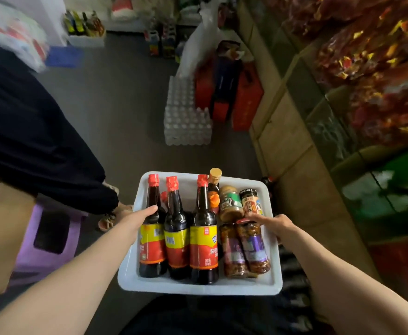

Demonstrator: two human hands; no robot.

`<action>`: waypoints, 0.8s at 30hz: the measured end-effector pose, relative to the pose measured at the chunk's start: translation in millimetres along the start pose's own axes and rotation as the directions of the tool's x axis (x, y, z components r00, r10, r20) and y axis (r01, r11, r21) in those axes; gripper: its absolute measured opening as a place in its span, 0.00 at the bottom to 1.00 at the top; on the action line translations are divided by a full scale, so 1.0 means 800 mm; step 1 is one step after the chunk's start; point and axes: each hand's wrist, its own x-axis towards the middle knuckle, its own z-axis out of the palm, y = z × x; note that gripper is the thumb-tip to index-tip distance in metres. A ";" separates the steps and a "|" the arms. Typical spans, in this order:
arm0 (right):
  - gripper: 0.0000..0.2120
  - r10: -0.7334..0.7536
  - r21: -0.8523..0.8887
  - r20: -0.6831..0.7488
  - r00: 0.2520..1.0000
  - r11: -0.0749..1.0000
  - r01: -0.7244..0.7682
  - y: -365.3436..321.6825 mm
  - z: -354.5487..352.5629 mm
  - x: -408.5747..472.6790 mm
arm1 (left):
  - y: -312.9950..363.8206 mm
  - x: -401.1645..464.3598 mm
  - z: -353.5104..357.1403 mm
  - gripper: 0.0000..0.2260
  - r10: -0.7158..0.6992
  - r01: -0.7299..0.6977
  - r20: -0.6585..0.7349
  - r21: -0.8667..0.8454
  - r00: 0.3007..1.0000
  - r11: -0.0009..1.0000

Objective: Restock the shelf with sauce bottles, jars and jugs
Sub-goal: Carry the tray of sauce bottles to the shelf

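Note:
I hold a white tray [198,287] in front of me by its two sides. My left hand [135,220] grips the left rim, thumb over the edge beside a bottle. My right hand [274,224] grips the right rim, thumb lying over the jars. Three dark sauce bottles [176,238] with red caps and yellow-red labels fill the tray's left half. A gold-capped bottle [214,182] stands behind them. Two purple-labelled jars [244,250] lie at the right, with a beige-lidded jar [230,204] and a black-lidded jar [251,201] behind.
A shelf unit [282,131] with red packaged goods [367,56] runs along the right. On the floor ahead sit packs of water bottles [186,117] and red boxes [244,100]. Another person in dark clothes [29,131] and a purple stool [48,238] are on the left.

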 end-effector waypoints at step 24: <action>0.42 -0.042 -0.256 0.089 0.995 0.964 0.063 -0.734 0.107 0.419 | 0.554 0.428 0.056 0.35 -0.117 0.082 -0.187 -0.188 0.975 0.979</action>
